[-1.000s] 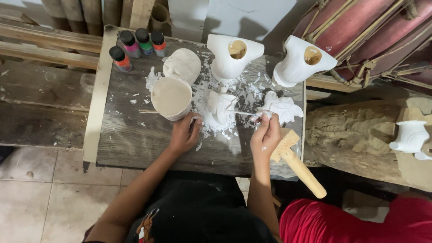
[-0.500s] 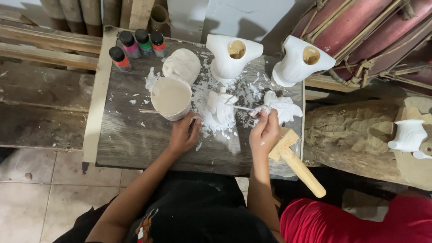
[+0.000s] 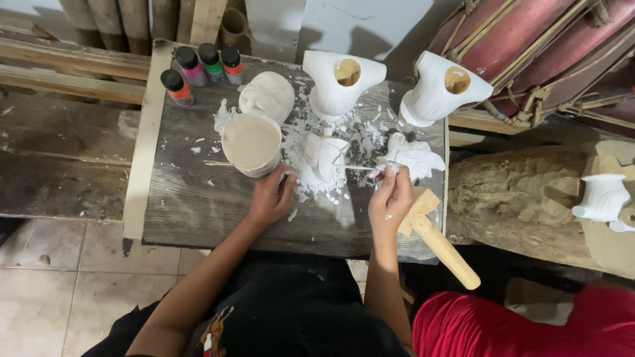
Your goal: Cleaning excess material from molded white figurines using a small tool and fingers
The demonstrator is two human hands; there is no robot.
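Note:
My right hand [image 3: 390, 198] grips a thin white-coated tool [image 3: 360, 168] whose tip reaches left to a small white figure [image 3: 323, 155] lying amid white flakes on the grey wooden table [image 3: 198, 211]. My left hand [image 3: 271, 195] rests on the table just below a round tub of beige paste [image 3: 251, 141], its fingertips near the tub's base and the figure's lower left side. A second small white carved piece [image 3: 413, 155] lies just above my right hand.
Two white hollow busts [image 3: 340, 82] [image 3: 440, 89] stand at the table's back, a beige lid [image 3: 268, 96] beside them. Several paint bottles [image 3: 198, 66] stand at the back left. A wooden mallet [image 3: 436, 238] overhangs the right edge. A carved log [image 3: 522, 198] and red cloth [image 3: 529, 317] lie right.
Almost nothing differs. My right hand with the thin tool has shifted very slightly at the white figure; my left hand stays by the tub.

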